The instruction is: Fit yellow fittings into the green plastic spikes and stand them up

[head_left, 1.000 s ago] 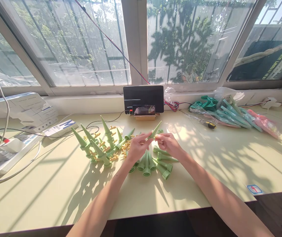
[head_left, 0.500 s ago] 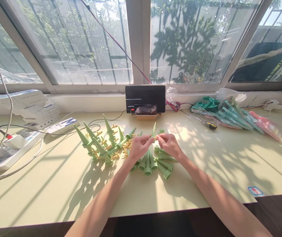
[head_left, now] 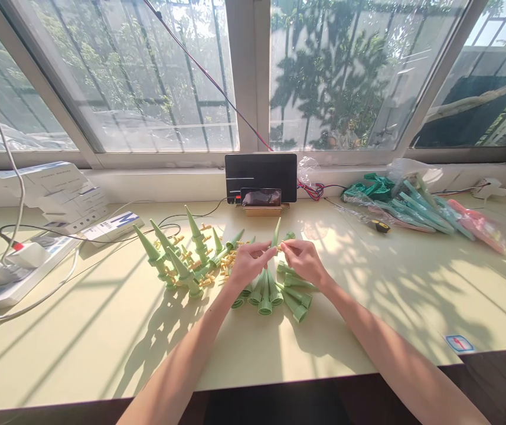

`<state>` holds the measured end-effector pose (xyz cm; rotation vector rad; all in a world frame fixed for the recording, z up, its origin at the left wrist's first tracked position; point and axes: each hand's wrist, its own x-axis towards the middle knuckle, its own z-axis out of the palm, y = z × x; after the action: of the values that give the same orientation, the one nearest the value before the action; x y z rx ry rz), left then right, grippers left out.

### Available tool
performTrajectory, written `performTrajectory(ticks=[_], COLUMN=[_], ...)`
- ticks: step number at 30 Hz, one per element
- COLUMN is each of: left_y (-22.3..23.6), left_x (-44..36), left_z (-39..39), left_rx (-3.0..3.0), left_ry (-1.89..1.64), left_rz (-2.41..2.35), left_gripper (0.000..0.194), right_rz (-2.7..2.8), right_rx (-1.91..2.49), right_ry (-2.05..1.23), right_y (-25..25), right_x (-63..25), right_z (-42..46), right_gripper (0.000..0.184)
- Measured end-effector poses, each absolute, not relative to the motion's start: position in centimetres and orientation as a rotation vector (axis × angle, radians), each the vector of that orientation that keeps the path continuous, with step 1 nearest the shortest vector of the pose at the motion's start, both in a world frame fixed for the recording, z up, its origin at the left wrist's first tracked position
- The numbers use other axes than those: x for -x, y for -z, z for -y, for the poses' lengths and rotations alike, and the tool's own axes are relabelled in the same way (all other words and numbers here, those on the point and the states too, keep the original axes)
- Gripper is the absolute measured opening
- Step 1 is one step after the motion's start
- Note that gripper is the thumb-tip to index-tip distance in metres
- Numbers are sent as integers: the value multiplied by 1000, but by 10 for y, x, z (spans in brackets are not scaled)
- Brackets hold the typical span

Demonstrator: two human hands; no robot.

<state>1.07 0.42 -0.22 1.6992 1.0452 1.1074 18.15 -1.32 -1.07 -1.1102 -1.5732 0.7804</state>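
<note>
My left hand (head_left: 247, 264) pinches a green cone-shaped spike (head_left: 276, 234) above the yellow-green table (head_left: 102, 342), its tip pointing up. My right hand (head_left: 302, 257) is closed at the base of the same spike, fingertips pinched on a small piece I cannot make out. Directly under both hands lie several green spikes (head_left: 274, 292) on their sides. To the left stands a cluster of upright green spikes (head_left: 177, 260) with small yellow parts (head_left: 217, 268) scattered among them.
A black tablet (head_left: 260, 177) with a phone (head_left: 260, 197) in front leans by the window. Bags of teal and pink parts (head_left: 416, 203) lie at the back right. A power strip (head_left: 9, 271), cables and paper boxes (head_left: 58, 192) occupy the left.
The held spike has swung from a rightward tilt to nearly upright, and my hands have drawn closer together around its base.
</note>
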Motion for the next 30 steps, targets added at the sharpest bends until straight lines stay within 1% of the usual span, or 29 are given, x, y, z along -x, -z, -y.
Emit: performTrajectory(ticks=[5, 12, 16, 19, 23, 30], left_y=[5, 6, 6, 5, 3, -1], left_x=[-11, -13, -14, -15, -15, -14], left_z=[-7, -8, -7, -6, -5, -2], left_rx=[-1690, -1652, -1635, -1640, -1665, -1655], left_ry=[-1136, -1129, -1128, -1123, -1131, -1103], left_rz=[-1017, -892, -867, -920, -989, -1050], left_gripper=[39, 38, 37, 37, 38, 47], right_rz=[1464, 1204, 1114, 1098, 1125, 1336], right_rx=[1044, 838, 808, 819, 855, 968], right_ry=[-955, -1472, -1605, -1602, -1505, -1161], right_y=[8, 4, 6, 8, 7, 10], right_x=[-181, -185, -188, -187, -184, -179], right_z=[11, 9, 7, 6, 8, 10], right_gripper=[32, 32, 30, 30, 33, 32])
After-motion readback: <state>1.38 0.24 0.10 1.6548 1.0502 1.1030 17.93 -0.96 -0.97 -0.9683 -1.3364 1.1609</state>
